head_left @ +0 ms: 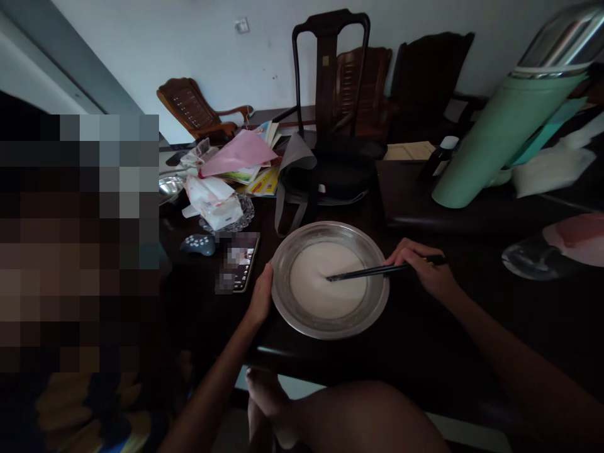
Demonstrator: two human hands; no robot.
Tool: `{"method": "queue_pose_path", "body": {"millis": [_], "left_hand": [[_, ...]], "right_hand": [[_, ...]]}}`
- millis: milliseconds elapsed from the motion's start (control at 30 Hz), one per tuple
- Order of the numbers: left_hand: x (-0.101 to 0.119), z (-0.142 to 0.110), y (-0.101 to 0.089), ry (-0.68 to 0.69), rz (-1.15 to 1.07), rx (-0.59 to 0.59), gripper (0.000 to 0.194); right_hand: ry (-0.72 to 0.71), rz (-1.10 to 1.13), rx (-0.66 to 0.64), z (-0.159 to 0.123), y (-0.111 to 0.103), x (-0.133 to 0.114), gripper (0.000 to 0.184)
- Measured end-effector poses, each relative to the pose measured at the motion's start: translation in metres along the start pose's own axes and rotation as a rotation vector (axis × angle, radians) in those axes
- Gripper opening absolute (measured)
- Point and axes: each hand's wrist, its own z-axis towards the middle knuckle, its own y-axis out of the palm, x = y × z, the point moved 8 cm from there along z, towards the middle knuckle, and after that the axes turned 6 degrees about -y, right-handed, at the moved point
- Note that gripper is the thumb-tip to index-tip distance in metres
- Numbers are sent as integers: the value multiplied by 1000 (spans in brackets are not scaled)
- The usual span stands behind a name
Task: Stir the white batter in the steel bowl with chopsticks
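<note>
A wide metal bowl [376, 296] stands near the front edge of the dark table, part-filled with a smooth, off-white batter-like liquid [325, 292]. My left hand [261, 296] grips the bowl's left rim, its fingers partly hidden behind the side. Over the right rim, my right hand [421, 264] is closed around a pair of black chopsticks [365, 272]. Their tips dip into the liquid close to its middle, where a small swirl shows. Just left of my left hand lies a phone [244, 264] with a lit screen.
A green thermos [500, 135] stands at right, near a small white-capped bottle [441, 154]. Behind the bowl sits a black and grey bag [340, 170]. Papers [240, 154], a tissue pack [214, 201] and a remote-like device [198, 244] lie at left. Another person [80, 283], blurred, is close on the left.
</note>
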Motion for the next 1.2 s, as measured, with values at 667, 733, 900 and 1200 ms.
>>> {"method": "queue_pose_path", "body": {"millis": [667,733,900,1200], "left_hand": [[3,-1,1,-6,3,15,67],[3,-1,1,-1,3,14,67],[4,-2,1,3,-7,13,67],[5,-2,1,7,3,14,68]], "right_hand": [[-4,-22,-13,0,0,-2,32],[-38,-34,-65,0,5,-5,28],[-15,-43,-1,0,-2,-2,27],[-6,-47,-18,0,0,-3,27]]}}
